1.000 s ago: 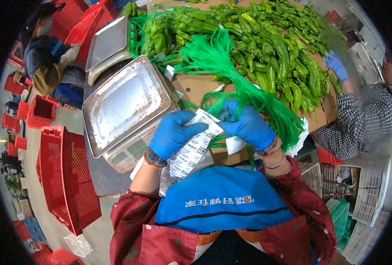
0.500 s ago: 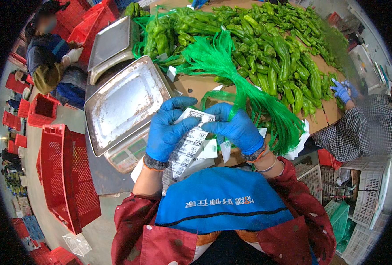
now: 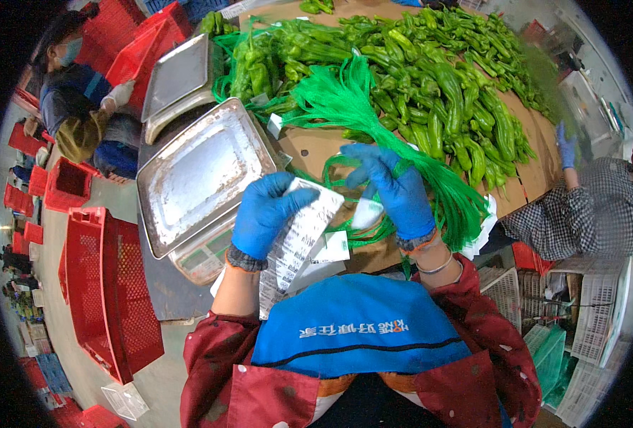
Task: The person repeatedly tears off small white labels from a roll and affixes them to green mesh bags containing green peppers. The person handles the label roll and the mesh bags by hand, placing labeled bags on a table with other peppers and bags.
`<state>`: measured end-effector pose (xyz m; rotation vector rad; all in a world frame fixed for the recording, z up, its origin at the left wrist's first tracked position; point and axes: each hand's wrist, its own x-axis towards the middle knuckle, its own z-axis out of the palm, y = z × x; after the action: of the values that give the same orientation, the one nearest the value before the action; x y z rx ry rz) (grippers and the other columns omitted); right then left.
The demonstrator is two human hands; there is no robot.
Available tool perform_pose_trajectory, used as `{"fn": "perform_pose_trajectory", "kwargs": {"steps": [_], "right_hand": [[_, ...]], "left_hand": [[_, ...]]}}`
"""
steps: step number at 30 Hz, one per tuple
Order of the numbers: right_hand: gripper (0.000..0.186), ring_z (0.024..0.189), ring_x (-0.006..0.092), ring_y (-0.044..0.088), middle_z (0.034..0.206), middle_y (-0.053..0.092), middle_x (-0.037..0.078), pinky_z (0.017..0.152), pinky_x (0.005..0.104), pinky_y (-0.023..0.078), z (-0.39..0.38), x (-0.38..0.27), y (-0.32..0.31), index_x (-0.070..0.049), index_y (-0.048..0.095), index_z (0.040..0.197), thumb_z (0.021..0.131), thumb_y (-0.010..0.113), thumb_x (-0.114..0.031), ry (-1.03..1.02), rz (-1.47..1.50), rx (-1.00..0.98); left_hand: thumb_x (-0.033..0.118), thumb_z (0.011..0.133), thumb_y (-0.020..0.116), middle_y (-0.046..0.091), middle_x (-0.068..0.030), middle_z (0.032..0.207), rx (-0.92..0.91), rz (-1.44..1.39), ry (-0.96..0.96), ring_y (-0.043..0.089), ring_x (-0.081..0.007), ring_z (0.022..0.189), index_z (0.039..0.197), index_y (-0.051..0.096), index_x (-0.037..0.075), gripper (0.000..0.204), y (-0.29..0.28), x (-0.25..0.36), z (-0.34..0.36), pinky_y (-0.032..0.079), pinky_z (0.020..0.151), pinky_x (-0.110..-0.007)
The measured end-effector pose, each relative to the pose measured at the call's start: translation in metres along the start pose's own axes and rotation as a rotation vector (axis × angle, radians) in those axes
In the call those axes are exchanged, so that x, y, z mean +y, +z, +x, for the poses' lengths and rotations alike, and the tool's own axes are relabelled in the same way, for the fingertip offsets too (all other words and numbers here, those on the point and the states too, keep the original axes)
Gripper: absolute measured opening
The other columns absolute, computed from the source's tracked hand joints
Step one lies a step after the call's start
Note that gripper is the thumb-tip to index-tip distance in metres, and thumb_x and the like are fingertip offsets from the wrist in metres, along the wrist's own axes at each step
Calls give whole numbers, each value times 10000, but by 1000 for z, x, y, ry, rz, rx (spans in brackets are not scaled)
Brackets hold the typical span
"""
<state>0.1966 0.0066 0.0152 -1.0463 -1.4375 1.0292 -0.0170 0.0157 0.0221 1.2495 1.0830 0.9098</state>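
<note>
My left hand [image 3: 261,214], in a blue glove, is closed on a long strip of white printed labels [image 3: 298,242] that hangs toward my apron. To its right my right hand [image 3: 400,192], also gloved in blue, points its stretched fingers left, apart from the strip and slightly blurred. Under those fingers a white tag [image 3: 366,212] shows; whether they touch it I cannot tell. A bundle of green mesh bags [image 3: 363,107] spreads over the table beyond and passes beside my right hand. Loose white cards [image 3: 333,247] lie below the strip.
Green peppers [image 3: 437,93] are heaped across the cardboard-covered table. Two metal-topped scales, the nearer scale [image 3: 206,175] rusty, stand at left. A red crate [image 3: 109,285] is on the floor. One co-worker [image 3: 81,107] is at far left; another's gloved hand [image 3: 566,146] is at right.
My right hand has drawn away from the strip's upper end, up and to the right, and its fingers have stretched out. My left hand still holds the strip. The co-worker's hand at right has shifted rightward.
</note>
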Motion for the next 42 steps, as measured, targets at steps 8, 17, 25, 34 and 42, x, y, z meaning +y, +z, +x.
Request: {"fn": "perform_pose_trajectory", "kwargs": {"steps": [8, 17, 25, 34, 42], "right_hand": [[298, 777, 149, 634, 936, 656, 99, 682, 285, 499, 5, 8, 7, -50, 596, 1136, 964, 471, -259, -67, 18, 5], [307, 768, 130, 617, 876, 674, 91, 695, 265, 477, -1, -6, -10, -23, 665, 1041, 894, 573, -278, 263, 4, -237], [283, 696, 55, 555, 843, 660, 27, 599, 199, 450, -5, -1, -2, -18, 664, 1068, 901, 577, -230, 235, -27, -215], [310, 719, 119, 596, 832, 662, 79, 661, 259, 469, -6, 0, -1, -20, 675, 1015, 886, 599, -291, 291, 0, -225], [278, 747, 122, 604, 874, 671, 92, 678, 278, 479, -10, -1, 6, -45, 680, 1024, 855, 642, -262, 165, 133, -247]], "left_hand": [[172, 754, 749, 596, -113, 1006, -148, 240, 307, 574, -205, 935, 879, 683, 15, 211, 34, -24, -4, 454, 801, -309], [119, 794, 714, 593, -59, 894, -108, 19, 186, 563, -115, 807, 880, 658, -26, 178, 24, -20, 1, 451, 709, -244], [97, 775, 715, 534, -63, 1034, -75, -33, 158, 555, -140, 904, 884, 680, -44, 182, 23, -21, 3, 457, 775, -251], [111, 752, 730, 557, -72, 965, -55, -30, 118, 553, -157, 876, 855, 691, -33, 182, 22, -24, 4, 449, 769, -265], [154, 787, 715, 568, -65, 857, 29, 67, 260, 541, -127, 789, 825, 652, -32, 200, 23, -28, 6, 439, 688, -254]]}}
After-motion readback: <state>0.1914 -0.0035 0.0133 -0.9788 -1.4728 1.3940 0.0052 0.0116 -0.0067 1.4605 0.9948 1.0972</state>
